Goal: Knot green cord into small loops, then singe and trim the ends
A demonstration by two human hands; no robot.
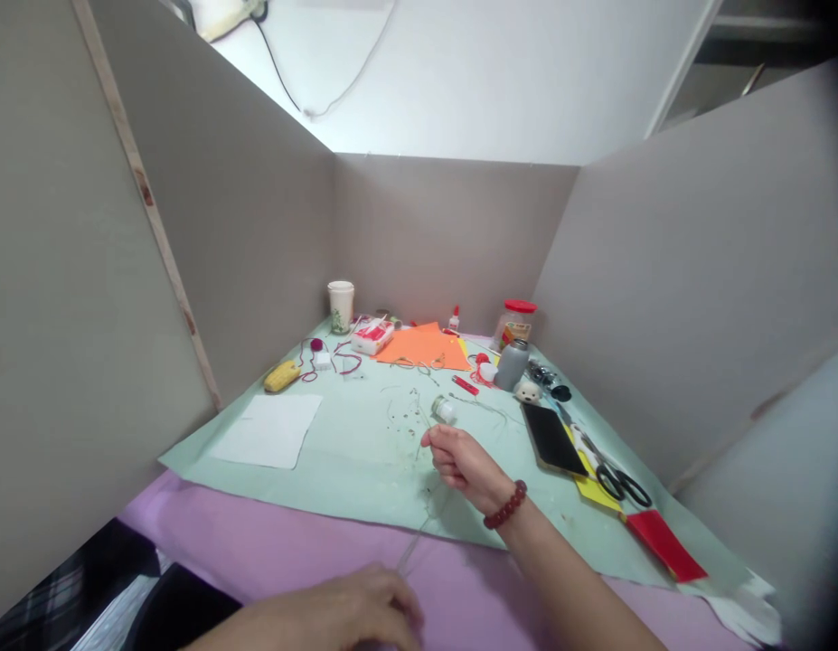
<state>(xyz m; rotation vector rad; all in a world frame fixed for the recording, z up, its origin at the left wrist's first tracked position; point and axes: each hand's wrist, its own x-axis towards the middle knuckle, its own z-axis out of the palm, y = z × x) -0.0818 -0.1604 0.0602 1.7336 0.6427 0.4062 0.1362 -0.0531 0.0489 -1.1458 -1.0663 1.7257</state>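
Observation:
My right hand [457, 463], with a dark red bead bracelet [505, 506] at the wrist, is raised above the green sheet, thumb and forefinger pinched on a thin pale cord [419, 537]. The cord trails down toward my left hand [364, 608], which is low over the purple cloth at the near edge. Its fingers are bent and smeared by motion, so whether they grip the cord does not show. Just beyond my right hand a small glass jar [444, 410] lies tipped on its side. Tiny beads or findings [410, 431] are scattered left of it.
Rightward lie a black phone [552, 438], scissors [622, 483] and a red card [666, 544]. A grey bottle [512, 365] and a red-lidded jar [515, 325] stand behind. A white sheet [268, 430] is at left; orange paper [422, 347] lies farther back. Grey panels [452, 235] enclose the table.

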